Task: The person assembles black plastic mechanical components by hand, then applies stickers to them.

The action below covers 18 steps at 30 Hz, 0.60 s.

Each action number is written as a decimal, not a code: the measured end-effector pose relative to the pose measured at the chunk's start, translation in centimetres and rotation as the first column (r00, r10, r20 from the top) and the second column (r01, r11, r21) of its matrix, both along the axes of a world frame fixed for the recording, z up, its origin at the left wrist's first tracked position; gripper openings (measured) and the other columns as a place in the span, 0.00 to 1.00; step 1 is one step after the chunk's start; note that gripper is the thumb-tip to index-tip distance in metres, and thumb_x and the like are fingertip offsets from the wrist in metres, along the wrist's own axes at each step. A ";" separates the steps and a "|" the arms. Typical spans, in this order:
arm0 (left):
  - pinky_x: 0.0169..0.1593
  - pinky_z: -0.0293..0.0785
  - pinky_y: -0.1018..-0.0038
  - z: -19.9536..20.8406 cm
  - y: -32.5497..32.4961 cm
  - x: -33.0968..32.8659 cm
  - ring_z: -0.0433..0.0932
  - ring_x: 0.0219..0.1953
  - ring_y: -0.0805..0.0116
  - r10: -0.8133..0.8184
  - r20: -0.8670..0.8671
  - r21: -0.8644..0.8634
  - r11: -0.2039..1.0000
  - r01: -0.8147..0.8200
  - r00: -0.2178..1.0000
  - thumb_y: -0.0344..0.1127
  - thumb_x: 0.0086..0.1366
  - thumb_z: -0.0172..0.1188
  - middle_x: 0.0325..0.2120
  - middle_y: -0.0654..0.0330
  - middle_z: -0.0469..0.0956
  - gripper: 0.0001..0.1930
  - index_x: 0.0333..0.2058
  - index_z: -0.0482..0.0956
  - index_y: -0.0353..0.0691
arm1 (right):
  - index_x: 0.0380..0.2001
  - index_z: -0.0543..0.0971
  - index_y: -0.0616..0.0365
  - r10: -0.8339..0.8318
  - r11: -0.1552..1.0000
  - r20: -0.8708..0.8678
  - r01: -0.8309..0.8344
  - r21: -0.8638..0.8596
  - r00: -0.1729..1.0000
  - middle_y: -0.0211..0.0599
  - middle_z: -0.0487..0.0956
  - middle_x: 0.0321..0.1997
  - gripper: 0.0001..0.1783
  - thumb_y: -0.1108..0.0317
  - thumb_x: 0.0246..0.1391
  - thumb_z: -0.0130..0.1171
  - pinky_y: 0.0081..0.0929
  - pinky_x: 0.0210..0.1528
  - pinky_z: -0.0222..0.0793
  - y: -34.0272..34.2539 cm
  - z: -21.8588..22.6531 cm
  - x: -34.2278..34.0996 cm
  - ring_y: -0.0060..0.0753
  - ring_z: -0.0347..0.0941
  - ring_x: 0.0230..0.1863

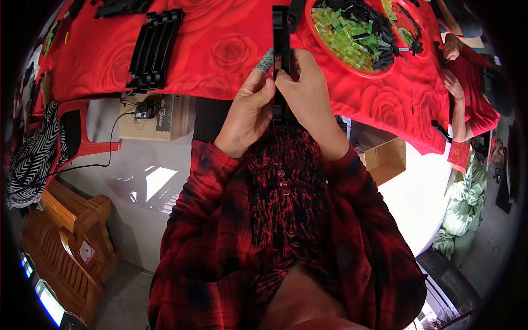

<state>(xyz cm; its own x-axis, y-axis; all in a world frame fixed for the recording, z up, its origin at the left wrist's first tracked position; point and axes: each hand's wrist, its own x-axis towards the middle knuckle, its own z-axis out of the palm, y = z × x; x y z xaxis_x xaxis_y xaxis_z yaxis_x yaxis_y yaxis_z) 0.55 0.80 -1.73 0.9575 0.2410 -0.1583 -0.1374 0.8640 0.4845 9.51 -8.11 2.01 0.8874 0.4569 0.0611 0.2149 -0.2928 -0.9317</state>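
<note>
Left hand (250, 107), one: pinching one long, narrow black plastic strip (281, 41); grey fingertip cover (265, 61), one.
Right hand (305, 82), one: grasping opposite edge, likely for steadiness.
Strip: twelve o'clock from chest.
Ten o'clock: about four similar black strips (157, 49), aligned, presumably saving space.
Two o'clock: red oval tray (369, 75), seemingly containing loose yellow-green pieces (344, 38), uncountable.

On your left, a slatted wooden seat (58, 256) and red plastic chair (102, 148) stand on grey floor (132, 283); bright light (412, 201) floods your right.
</note>
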 end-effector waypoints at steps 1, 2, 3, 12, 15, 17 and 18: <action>0.64 0.64 0.76 0.0 0.0 0.0 0.69 0.58 0.77 0.006 -0.009 0.046 0.999 -0.005 1.000 0.29 0.72 0.55 0.56 0.67 0.72 0.25 0.67 0.65 0.44 | 0.44 0.72 0.67 0.021 0.999 -0.044 -0.022 -0.030 0.999 0.58 0.78 0.36 0.17 0.72 0.52 0.58 0.44 0.41 0.73 -0.1 0.2 0.1 0.60 0.78 0.39; 0.63 0.65 0.76 0.1 0.1 0.0 0.70 0.58 0.76 0.012 -0.018 0.092 0.996 -0.010 1.000 0.30 0.72 0.55 0.56 0.66 0.73 0.26 0.67 0.64 0.44 | 0.42 0.72 0.67 0.040 0.997 -0.089 -0.046 -0.059 0.995 0.58 0.78 0.34 0.15 0.72 0.52 0.58 0.45 0.39 0.72 -0.2 0.3 0.3 0.61 0.78 0.38; 0.63 0.65 0.76 0.3 0.1 0.0 0.70 0.58 0.76 0.011 -0.019 0.091 0.996 -0.009 1.000 0.30 0.72 0.55 0.56 0.66 0.73 0.26 0.67 0.64 0.44 | 0.42 0.72 0.67 0.039 0.997 -0.090 -0.045 -0.060 0.995 0.58 0.78 0.34 0.15 0.72 0.52 0.58 0.45 0.39 0.72 -0.3 0.1 0.5 0.61 0.78 0.38; 0.61 0.67 0.76 0.7 0.0 0.1 0.71 0.56 0.75 -0.016 -0.055 0.114 0.993 0.022 0.998 0.29 0.72 0.55 0.55 0.64 0.74 0.25 0.67 0.65 0.42 | 0.36 0.69 0.67 0.025 0.999 -0.158 -0.031 -0.033 0.987 0.55 0.77 0.30 0.15 0.69 0.50 0.61 0.43 0.35 0.71 -0.5 -0.1 0.7 0.53 0.78 0.33; 0.61 0.66 0.76 0.2 0.1 0.2 0.71 0.56 0.76 -0.005 -0.086 0.206 0.978 0.023 0.996 0.31 0.72 0.56 0.54 0.65 0.74 0.25 0.66 0.65 0.40 | 0.34 0.68 0.67 -0.006 0.998 -0.099 0.000 -0.063 0.995 0.56 0.76 0.29 0.15 0.70 0.49 0.61 0.44 0.34 0.70 -0.7 -0.3 0.6 0.55 0.77 0.32; 0.56 0.71 0.75 1.3 0.3 0.2 0.73 0.53 0.75 -0.014 -0.056 0.182 0.983 0.024 0.998 0.33 0.72 0.56 0.51 0.64 0.75 0.25 0.66 0.65 0.39 | 0.36 0.70 0.65 0.090 0.994 -0.098 -0.096 -0.059 0.991 0.49 0.78 0.31 0.13 0.69 0.53 0.60 0.37 0.33 0.72 -1.3 0.2 0.7 0.43 0.77 0.31; 0.56 0.71 0.75 1.3 0.6 0.1 0.73 0.53 0.75 -0.011 -0.057 0.183 0.983 0.021 0.998 0.33 0.72 0.56 0.51 0.64 0.75 0.25 0.66 0.65 0.39 | 0.36 0.70 0.65 0.092 0.993 -0.099 -0.098 -0.058 0.991 0.49 0.78 0.31 0.13 0.69 0.53 0.60 0.37 0.33 0.72 -1.4 0.4 0.8 0.43 0.77 0.31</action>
<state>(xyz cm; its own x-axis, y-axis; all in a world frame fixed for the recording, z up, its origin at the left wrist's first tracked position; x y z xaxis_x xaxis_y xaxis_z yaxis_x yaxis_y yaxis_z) 0.66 1.42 -0.44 0.9526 0.2552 -0.1657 -0.0925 0.7618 0.6412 10.28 -9.53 2.41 0.8400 0.5399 -0.0539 0.1549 -0.3338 -0.9298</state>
